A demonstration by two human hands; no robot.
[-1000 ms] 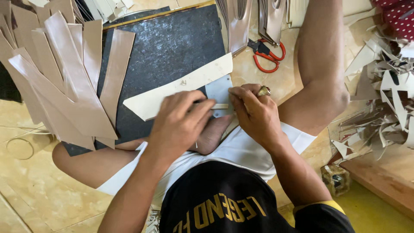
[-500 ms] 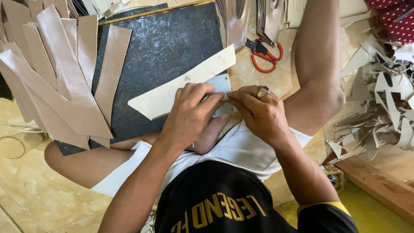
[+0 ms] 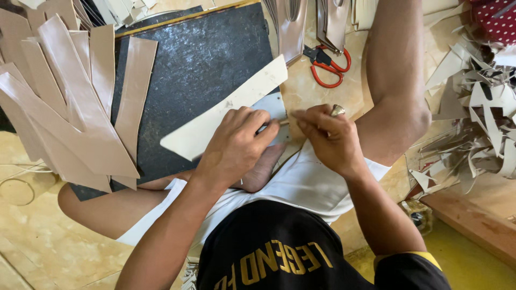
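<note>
My left hand (image 3: 236, 144) presses down on a cream, boat-shaped piece of sheet material (image 3: 226, 110) with a pale template (image 3: 271, 104) under its right end, lying on a dark cutting board (image 3: 199, 64). My right hand (image 3: 328, 138), with a ring on one finger, pinches a thin tool at the piece's right edge; the tool is mostly hidden by my fingers. I sit cross-legged on the floor, knees to either side.
A fan of tan cut strips (image 3: 64, 107) covers the board's left side. Red-handled scissors (image 3: 328, 67) lie on the tiled floor beyond my right hand. A heap of offcuts (image 3: 478, 113) sits at the right. More cut pieces (image 3: 293, 27) lie at the top.
The view has shifted slightly; the cream piece and both hands sit a little higher in frame. My hands stay together at the piece's right edge, fingers adjusting slightly.
</note>
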